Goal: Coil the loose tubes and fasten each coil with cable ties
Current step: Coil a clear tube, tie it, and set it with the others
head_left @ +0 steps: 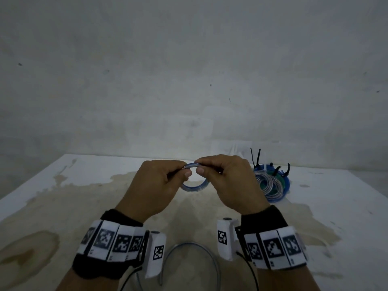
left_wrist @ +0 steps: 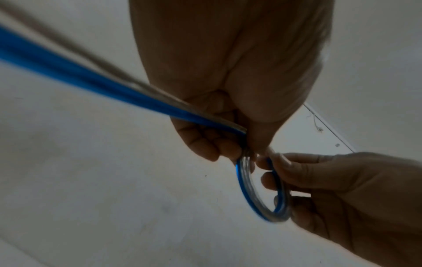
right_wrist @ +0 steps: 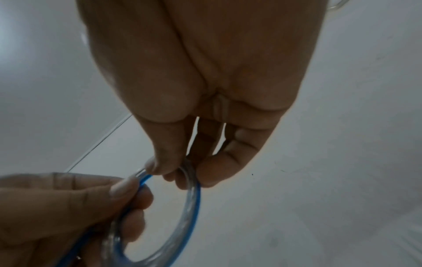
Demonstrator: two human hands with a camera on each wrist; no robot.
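A small coil of clear and blue tube hangs between both hands above the stained white table. My left hand pinches the coil's left side. My right hand pinches its top right, fingers curled round the loops. The tube's loose tail runs back from the left hand, and a length of it arcs over the table between my wrists.
A pile of finished blue and clear coils with black cable ties sticking up lies on the table, just right of my right hand. A grey wall stands behind the table.
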